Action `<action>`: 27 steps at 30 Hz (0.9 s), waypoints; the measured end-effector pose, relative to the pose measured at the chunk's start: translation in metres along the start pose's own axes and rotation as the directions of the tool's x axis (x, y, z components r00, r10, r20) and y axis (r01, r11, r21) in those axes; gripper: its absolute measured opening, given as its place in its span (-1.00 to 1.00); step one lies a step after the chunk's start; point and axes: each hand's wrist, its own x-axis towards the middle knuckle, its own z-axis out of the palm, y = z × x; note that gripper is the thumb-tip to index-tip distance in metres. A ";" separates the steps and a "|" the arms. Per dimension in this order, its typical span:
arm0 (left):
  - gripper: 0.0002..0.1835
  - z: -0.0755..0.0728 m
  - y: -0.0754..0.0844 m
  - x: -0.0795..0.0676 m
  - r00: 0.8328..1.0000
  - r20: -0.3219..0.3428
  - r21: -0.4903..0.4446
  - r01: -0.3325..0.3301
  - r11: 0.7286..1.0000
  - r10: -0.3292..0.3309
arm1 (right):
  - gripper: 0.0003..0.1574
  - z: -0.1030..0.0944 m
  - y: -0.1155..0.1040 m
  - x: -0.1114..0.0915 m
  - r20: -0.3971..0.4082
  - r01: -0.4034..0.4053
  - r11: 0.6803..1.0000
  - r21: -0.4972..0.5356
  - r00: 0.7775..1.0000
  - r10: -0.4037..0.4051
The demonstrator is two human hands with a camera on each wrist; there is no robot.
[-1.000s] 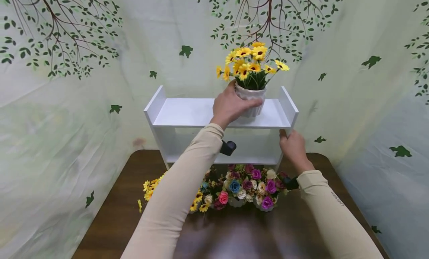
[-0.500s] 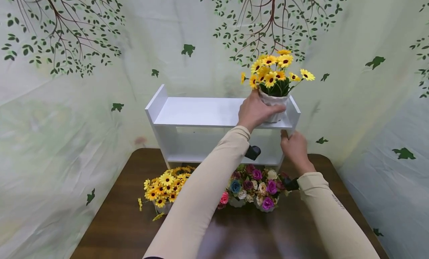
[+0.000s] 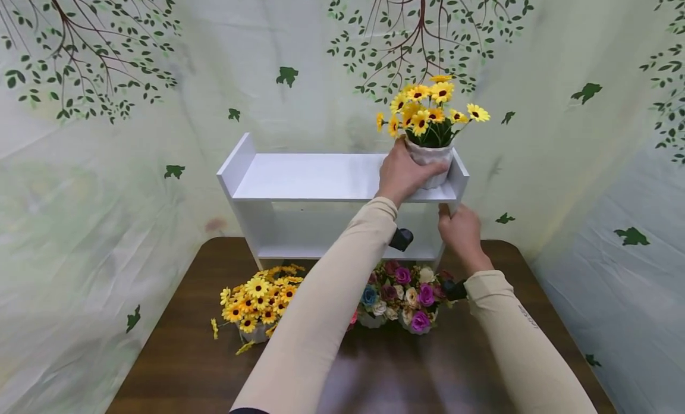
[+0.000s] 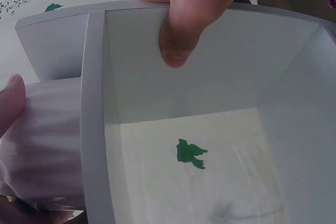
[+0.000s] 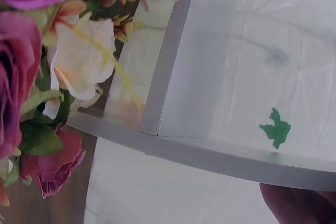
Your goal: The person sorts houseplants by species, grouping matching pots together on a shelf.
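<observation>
A ribbed white flowerpot (image 3: 428, 157) of yellow daisy-like flowers (image 3: 420, 109) stands at the right end of the white shelf's (image 3: 310, 177) top board, beside the side panel. My left hand (image 3: 401, 173) grips this pot from the front left, its thumb across the front. The left wrist view shows the pot's side (image 4: 44, 145) close to the board. Below the top board, my right hand (image 3: 462, 232) holds the right side panel, its thumb (image 4: 181, 38) hooked over the panel's edge. Only part of that hand appears in the right wrist view.
Potted yellow flowers (image 3: 257, 301) stand on the brown table (image 3: 176, 348) before the shelf's left side. Pots of purple, blue and cream roses (image 3: 412, 298) stand before its right side. My left sleeve hides what lies between. A leaf-printed cloth (image 3: 299, 110) hangs behind.
My left hand has moved the pot of yellow flowers rightward along the top board to its right end. The right hand keeps its hold on the panel. The head view shifts slightly.
</observation>
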 end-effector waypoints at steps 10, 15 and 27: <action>0.16 -0.006 -0.001 -0.011 0.997 0.044 0.045 0.057 0.997 -0.059 | -0.61 0.000 -0.002 0.000 0.008 -0.007 1.000 -0.003 1.000 0.007; -0.13 -0.028 -0.013 -0.033 1.000 0.021 0.053 -0.018 0.998 0.017 | -0.57 0.000 0.000 0.001 0.012 -0.001 1.000 -0.016 1.000 0.001; -0.81 -0.116 -0.149 -0.128 0.768 -0.477 0.175 -0.395 0.902 0.428 | -0.55 0.001 0.001 -0.001 0.038 -0.039 0.999 -0.011 0.998 0.039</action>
